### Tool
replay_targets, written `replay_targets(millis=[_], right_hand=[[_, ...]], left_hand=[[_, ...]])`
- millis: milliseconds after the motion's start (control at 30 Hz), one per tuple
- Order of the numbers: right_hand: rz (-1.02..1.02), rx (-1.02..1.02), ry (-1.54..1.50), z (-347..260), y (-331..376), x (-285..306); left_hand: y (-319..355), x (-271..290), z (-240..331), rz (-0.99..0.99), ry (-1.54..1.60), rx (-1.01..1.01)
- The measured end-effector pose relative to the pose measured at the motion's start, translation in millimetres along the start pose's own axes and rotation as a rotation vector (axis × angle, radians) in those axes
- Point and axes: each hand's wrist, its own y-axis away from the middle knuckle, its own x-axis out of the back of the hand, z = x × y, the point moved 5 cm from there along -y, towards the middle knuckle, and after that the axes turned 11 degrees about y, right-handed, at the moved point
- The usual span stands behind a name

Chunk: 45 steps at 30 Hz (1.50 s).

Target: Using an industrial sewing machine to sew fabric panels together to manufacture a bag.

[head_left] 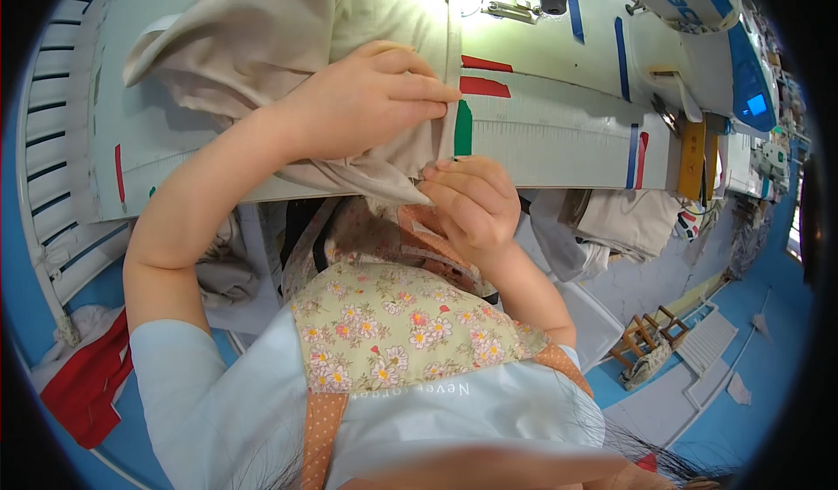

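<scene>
Beige cloth [262, 49] lies in loose folds over the left part of the sewing table [559, 154], with a straight edge running up to the sewing machine's presser foot area. My left hand [375, 97] rests on the cloth, fingers stretched out flat and their tips at that edge; its thumb is hidden. Closer to me, my right hand [471, 198] pinches the cloth's near corner between thumb and fingers at the table's front edge. The white and blue sewing machine [698, 62] stands at the far right, its lamp lighting the cloth.
Red tape [484, 87], green tape [463, 128] and a ruler strip [559, 123] mark the tabletop. A yellow-brown block [692, 158] sits at its right end. Folded beige cloth [633, 224] lies beyond the front edge. A white slatted rack [52, 132] borders the left.
</scene>
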Motion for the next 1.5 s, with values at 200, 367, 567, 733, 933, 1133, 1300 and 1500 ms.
replay_targets(millis=[200, 367, 567, 733, 933, 1133, 1300, 1500], right_hand=[[0.012, 0.017, 0.004, -2.2, -2.4, 0.0], [0.019, 0.030, 0.004, -1.0, 1.7, 1.1], [0.028, 0.043, 0.005, -3.3, 4.9, 1.8], [0.030, 0.029, -0.003, -4.0, 11.1, 0.2], [-0.271, -0.019, -0.182, 18.4, -17.1, 18.3], [-0.341, 0.125, -0.124, 59.7, -76.6, 10.6], [-0.646, 0.327, -0.222, 65.5, -93.0, -9.1], [-0.829, 0.411, -0.253, 55.4, -100.7, -16.6]], left_hand=[[-22.7, 3.1, -5.8, -0.046, 0.016, -0.090], [-33.9, 1.5, -4.6, -0.055, 0.005, -0.178], [-34.4, -1.6, 10.0, -0.129, -0.103, -0.154], [-2.8, -8.5, 20.2, -0.024, -0.013, -0.062], [18.7, -12.6, 55.3, 0.134, -0.012, 0.033], [23.1, -23.7, 86.3, 0.118, -0.076, 0.165], [35.2, -34.8, 92.1, 0.181, -0.076, 0.096], [33.8, -36.3, 95.6, 0.180, -0.111, 0.068]])
